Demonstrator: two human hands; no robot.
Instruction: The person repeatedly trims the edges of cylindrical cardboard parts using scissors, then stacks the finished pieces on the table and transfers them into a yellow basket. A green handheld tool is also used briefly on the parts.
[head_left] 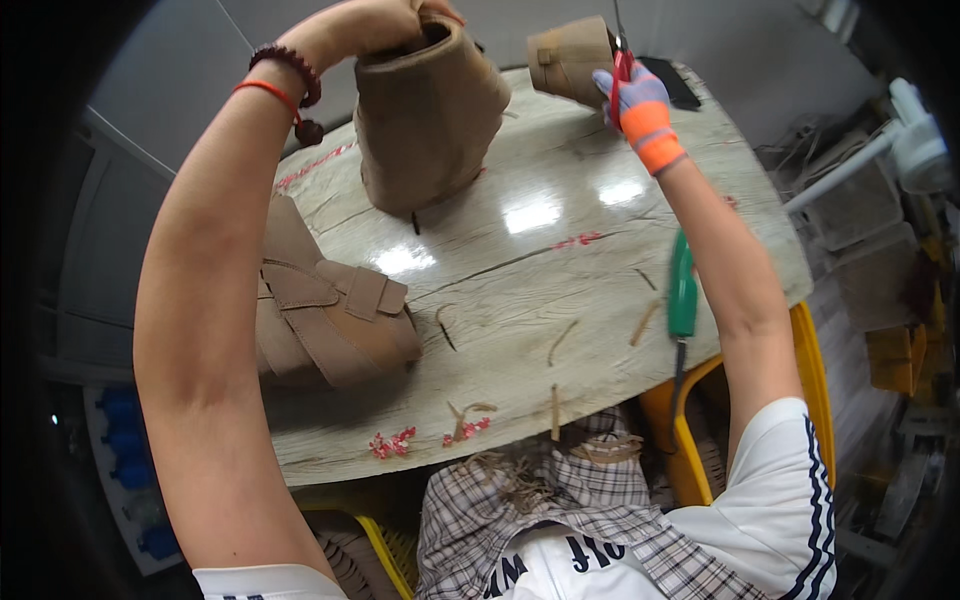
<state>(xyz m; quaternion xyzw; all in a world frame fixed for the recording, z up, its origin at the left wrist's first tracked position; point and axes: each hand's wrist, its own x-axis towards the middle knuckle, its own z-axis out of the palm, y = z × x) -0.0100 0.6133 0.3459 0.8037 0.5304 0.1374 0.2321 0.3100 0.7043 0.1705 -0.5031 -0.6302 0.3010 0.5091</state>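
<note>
My left hand (395, 25) grips the top opening of a tall brown boot upper (425, 120) at the far side of the table; some of its fingers are hidden inside the opening. A dark bracelet and a red cord circle that wrist. My right hand (642, 112), in an orange and grey glove, is closed round red-handled scissors (621, 75) whose blades point away from me. Its fingertips are close to another brown boot upper (570, 62); I cannot tell whether they touch it. A further boot upper with straps (340, 315) lies near my left forearm, partly covered by it.
A green-handled tool with a cord (683, 290) lies at the right edge of the pale table (520, 330). Brown trimmings (555, 410) and red scraps (390, 442) are scattered about. Yellow crates (690, 440) stand below the near edge. A flat black object (672, 85) lies at the back right.
</note>
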